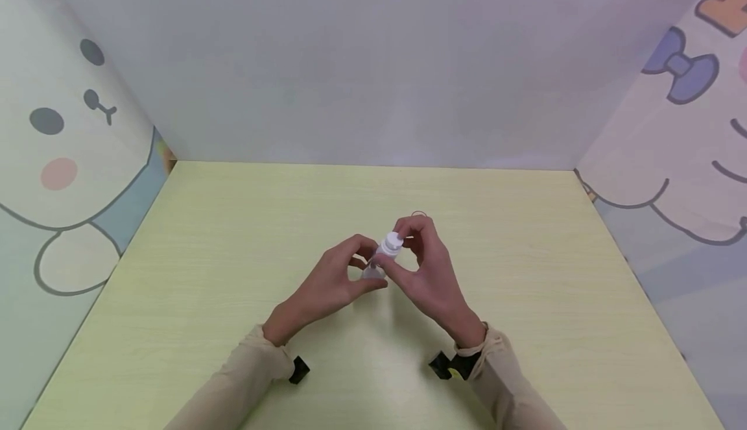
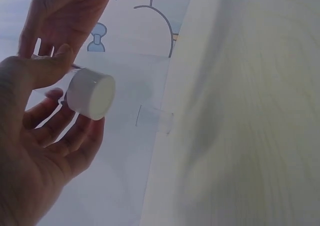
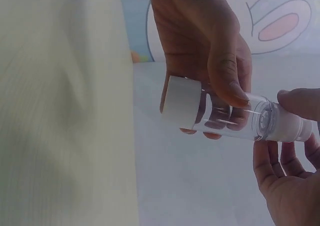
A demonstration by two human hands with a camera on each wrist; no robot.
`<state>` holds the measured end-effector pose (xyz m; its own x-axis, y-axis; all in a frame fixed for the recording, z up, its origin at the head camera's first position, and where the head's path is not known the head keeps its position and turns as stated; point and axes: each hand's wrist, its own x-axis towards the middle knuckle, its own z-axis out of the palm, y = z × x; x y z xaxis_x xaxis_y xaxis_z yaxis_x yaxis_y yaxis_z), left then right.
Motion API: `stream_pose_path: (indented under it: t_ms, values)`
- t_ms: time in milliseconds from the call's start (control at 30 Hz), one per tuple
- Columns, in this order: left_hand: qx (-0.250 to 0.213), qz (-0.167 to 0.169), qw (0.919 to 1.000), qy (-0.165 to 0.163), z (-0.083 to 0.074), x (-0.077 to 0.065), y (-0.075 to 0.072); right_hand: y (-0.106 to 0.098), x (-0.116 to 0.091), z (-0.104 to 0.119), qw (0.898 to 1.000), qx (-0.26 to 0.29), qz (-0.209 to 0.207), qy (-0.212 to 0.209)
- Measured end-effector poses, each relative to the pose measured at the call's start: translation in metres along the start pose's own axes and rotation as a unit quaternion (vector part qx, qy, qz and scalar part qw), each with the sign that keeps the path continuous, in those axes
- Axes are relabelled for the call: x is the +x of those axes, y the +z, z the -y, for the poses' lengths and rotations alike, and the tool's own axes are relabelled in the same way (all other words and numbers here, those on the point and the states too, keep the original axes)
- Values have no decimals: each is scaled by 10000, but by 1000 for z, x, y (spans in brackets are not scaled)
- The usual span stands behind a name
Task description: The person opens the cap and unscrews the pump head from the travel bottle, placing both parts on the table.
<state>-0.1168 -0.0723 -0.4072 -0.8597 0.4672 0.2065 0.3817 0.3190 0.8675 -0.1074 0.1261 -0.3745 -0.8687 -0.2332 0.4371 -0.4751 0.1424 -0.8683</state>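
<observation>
A small clear bottle (image 3: 240,131) with a white base (image 2: 92,93) and a white pump top (image 1: 391,243) is held tilted above the table. My left hand (image 1: 335,281) grips its clear body near the base, thumb on one side and fingers round the other. At the opposite end, my right hand (image 1: 428,271) pinches the white collar (image 3: 286,124) between thumb and fingers. In the right wrist view the bottle looks empty. A clear cap-like piece (image 2: 155,119) stands on the table beyond the hands; the head view shows only its rim behind my right hand.
The pale wood-grain table (image 1: 245,216) runs back to a plain grey-white wall (image 1: 373,67). Side panels with cartoon animals, one on the left (image 1: 64,131) and one on the right (image 1: 671,157), border it. Dark wrist devices show at both cuffs.
</observation>
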Motion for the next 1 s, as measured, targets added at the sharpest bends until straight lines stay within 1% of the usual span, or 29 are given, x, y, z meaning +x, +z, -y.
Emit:
stream_pose_path:
  t_ms: [367, 500, 667, 833, 1000]
  values:
    - [-148, 65, 9998, 71, -1, 0, 0, -6, 1, 5, 9994, 219, 213, -146]
    - [-156, 85, 9998, 31, -1, -1, 0, -7, 2, 4, 9993, 219, 217, -203]
    - [-179, 84, 9997, -106, 0, -2, -2, -8, 6, 4, 9990, 235, 177, -322]
    - [-170, 32, 9998, -139, 4, -6, -6, -9, 14, 1, 9988, 162, 160, -429]
    - [-80, -9, 9999, -105, 3, -8, -10, -8, 20, -8, 9990, -69, 163, -414]
